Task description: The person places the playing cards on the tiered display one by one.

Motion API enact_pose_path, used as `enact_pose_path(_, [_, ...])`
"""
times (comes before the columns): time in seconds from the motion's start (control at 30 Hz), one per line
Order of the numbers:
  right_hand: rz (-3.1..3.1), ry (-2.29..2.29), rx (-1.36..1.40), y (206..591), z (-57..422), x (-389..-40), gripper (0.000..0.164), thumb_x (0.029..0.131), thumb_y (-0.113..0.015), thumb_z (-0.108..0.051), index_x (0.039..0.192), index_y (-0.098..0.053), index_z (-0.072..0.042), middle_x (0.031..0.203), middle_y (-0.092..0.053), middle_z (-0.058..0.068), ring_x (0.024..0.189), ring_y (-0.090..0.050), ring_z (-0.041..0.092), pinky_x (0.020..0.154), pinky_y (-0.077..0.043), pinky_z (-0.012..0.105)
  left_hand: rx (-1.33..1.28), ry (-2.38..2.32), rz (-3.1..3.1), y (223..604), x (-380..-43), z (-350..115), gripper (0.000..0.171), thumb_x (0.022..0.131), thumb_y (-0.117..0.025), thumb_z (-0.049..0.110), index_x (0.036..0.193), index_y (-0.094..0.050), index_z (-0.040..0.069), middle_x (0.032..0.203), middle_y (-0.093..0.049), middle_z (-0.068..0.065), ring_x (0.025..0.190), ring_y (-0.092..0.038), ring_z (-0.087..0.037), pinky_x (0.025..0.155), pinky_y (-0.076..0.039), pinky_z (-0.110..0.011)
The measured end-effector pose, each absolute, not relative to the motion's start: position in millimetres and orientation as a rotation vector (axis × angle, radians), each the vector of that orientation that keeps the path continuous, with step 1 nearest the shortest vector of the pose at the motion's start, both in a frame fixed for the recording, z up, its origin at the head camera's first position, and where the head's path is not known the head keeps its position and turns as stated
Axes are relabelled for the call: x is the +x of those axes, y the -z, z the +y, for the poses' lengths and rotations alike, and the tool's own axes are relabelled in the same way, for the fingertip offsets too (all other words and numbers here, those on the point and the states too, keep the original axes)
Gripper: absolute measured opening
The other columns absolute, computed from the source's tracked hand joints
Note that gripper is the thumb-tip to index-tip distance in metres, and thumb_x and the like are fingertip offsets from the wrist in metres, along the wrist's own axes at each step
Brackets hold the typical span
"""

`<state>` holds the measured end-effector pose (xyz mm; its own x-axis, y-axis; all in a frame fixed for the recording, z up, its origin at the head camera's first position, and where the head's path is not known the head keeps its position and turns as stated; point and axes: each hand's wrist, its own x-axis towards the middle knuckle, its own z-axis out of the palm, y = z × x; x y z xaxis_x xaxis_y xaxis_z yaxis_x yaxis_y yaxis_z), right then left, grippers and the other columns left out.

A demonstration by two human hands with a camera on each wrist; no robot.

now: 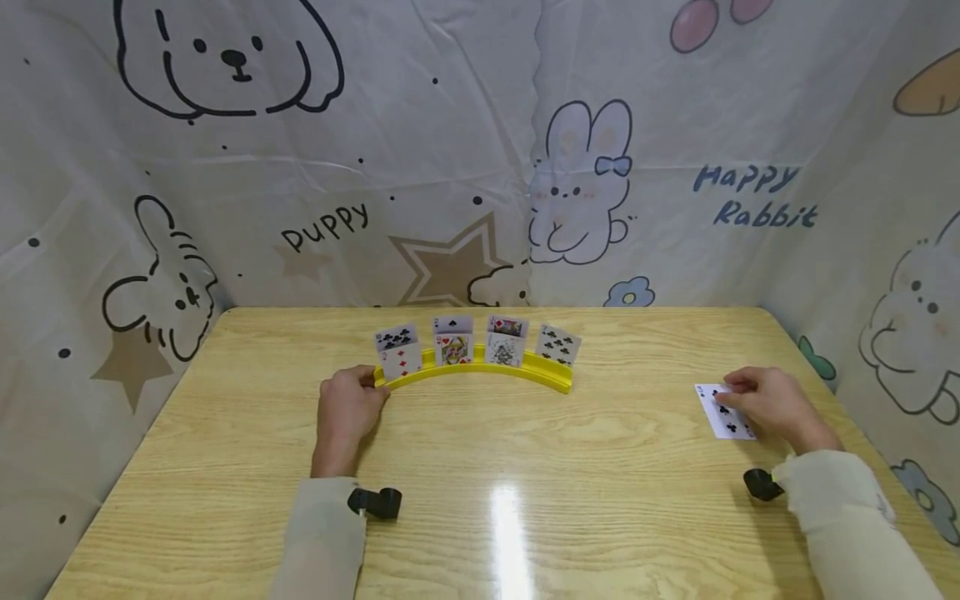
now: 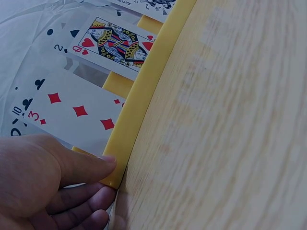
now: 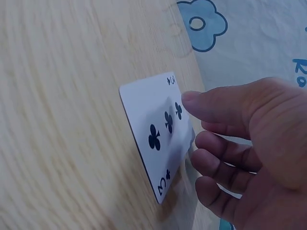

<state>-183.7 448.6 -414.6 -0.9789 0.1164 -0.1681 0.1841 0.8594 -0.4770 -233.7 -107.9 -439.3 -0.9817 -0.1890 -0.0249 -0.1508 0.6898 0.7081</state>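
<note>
A curved yellow playing card holder [image 1: 480, 367] stands on the table with cards upright in it. My left hand [image 1: 350, 410] grips its left end, thumb on the front edge and fingers curled beneath in the left wrist view. Close by that hand, the three of diamonds [image 2: 79, 110] stands in front of a ten of clubs [image 1: 396, 337]. The queen of hearts [image 2: 117, 45] overlaps a two of spades [image 1: 452, 323]. Far to the right, my right hand [image 1: 772, 406] pinches the three of clubs [image 3: 158, 129] by one edge. The card tilts, face showing.
A joker [image 1: 505, 350] fronts a face card [image 1: 507, 326] in the holder, and a clubs card [image 1: 558, 344] leans at its right end. Printed fabric [image 1: 450, 167] encloses the wooden table [image 1: 600, 500] at the back and sides. Each wrist wears a black camera.
</note>
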Motion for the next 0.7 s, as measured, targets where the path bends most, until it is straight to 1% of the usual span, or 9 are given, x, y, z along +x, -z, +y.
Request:
enact_pose_path(0.2, [2.874, 0.756, 0.29, 414.1, 452.0, -186.5, 0.056, 0.092, -0.072, -0.024, 0.125, -0.054, 0.018, 0.11, -0.061, 0.026, 0.092, -0.053, 0.033, 0.077, -0.046, 0.042, 0.288, 1.19, -2.833, 438.7, -234.2, -108.7, 0.043, 0.09, -0.074, 0.01, 0.129, -0.064, -0.004, 0.109, -0.069, -0.02, 0.096, -0.063, -0.03, 0.086, -0.051, -0.045])
enact_pose_path(0.47, [2.825, 0.692, 0.293, 419.7, 459.6, -189.5, 0.062, 0.092, -0.072, -0.029, 0.13, -0.052, 0.015, 0.108, -0.059, 0.023, 0.092, -0.049, 0.034, 0.076, -0.043, 0.043, 0.298, 1.195, -2.849, 441.2, -233.8, -109.4, 0.042, 0.09, -0.074, 0.01, 0.128, -0.064, -0.004, 0.11, -0.069, -0.02, 0.098, -0.063, -0.031, 0.087, -0.049, -0.048])
enact_pose_path(0.6, [2.824, 0.648, 0.284, 422.2, 460.2, -190.3, 0.062, 0.092, -0.071, -0.029, 0.129, -0.052, 0.017, 0.113, -0.058, 0.028, 0.091, -0.049, 0.034, 0.077, -0.045, 0.045, 0.295, 1.182, -2.846, 441.9, -234.1, -109.1, 0.041, 0.09, -0.075, 0.01, 0.128, -0.065, -0.004, 0.109, -0.069, -0.02, 0.098, -0.062, -0.031, 0.087, -0.049, -0.048])
enact_pose_path(0.7, [2.829, 0.647, 0.302, 422.6, 458.9, -191.0, 0.059, 0.093, -0.071, -0.027, 0.128, -0.053, 0.017, 0.113, -0.058, 0.029, 0.09, -0.049, 0.034, 0.076, -0.045, 0.044, 0.287, 1.17, -2.839, 441.7, -235.2, -109.1, 0.041, 0.09, -0.075, 0.01, 0.127, -0.066, -0.004, 0.109, -0.07, -0.02, 0.098, -0.063, -0.031, 0.087, -0.05, -0.047])
